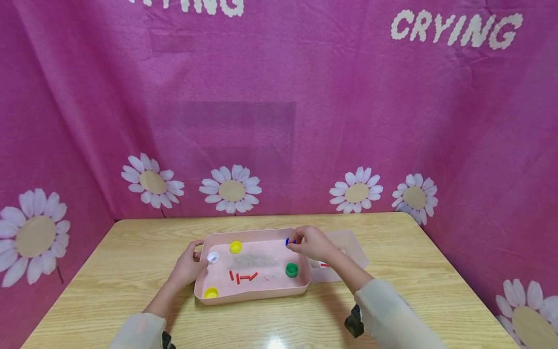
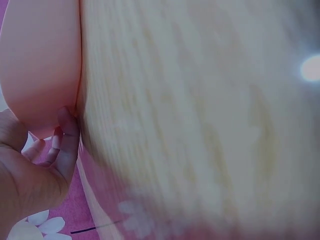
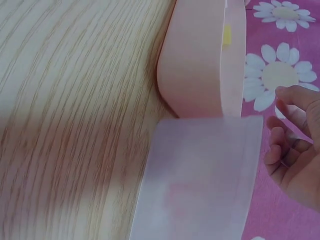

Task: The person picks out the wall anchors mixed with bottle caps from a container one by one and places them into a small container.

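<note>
My left hand (image 1: 188,265) grips the left end of a shallow pink tray (image 1: 253,294), its thumb over the rim near a white round cap (image 1: 213,257). In the left wrist view, fingers curl against the outer wall of the tray (image 2: 42,65). Over the tray's far right corner, my right hand (image 1: 315,244) hovers at a blue cap (image 1: 288,241), which its fingers partly hide. The right wrist view shows that hand (image 3: 300,150) with loosely bent fingers, thumb apart, and nothing visible between them. Several small red sticks (image 1: 245,277) lie on the tray floor.
Two yellow caps (image 1: 236,247) and a green cap (image 1: 291,270) stand in the tray. A translucent box (image 1: 353,247) with red and white pieces sits against the tray's right side on the wooden table (image 1: 131,252). A magenta flowered cloth (image 1: 279,145) hangs behind.
</note>
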Available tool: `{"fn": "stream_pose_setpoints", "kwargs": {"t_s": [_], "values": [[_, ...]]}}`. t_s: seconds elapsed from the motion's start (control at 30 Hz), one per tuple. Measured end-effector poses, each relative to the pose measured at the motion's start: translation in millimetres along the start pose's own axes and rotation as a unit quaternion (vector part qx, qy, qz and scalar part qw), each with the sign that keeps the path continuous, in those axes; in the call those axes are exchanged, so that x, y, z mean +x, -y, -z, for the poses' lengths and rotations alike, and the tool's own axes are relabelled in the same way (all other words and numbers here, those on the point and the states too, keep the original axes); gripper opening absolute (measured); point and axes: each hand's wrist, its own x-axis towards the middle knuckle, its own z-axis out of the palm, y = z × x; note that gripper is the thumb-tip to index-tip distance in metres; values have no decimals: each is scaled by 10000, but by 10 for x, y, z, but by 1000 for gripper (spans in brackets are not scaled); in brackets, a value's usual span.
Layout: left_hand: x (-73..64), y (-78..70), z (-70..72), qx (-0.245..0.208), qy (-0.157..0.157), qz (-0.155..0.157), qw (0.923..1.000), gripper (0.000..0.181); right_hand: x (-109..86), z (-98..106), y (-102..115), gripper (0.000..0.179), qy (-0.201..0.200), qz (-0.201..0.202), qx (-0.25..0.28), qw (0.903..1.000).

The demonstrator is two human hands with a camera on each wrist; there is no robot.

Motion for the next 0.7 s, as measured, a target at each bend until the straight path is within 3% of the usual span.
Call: {"fn": "stream_pose_setpoints", "kwargs": {"t_s": [0.23,0.53,0.7], "values": [[9,-19,-4,21,-8,99,9999,60,47,-93,89,6,96,311,163,9993],[-10,-23,-11,23,-49,-111,9999,61,83,-299,176,4,221,907,68,9956],[-12,-20,-12,13,-73,-72,9999,61,79,-414,250,5,370,868,-24,9955]]}}
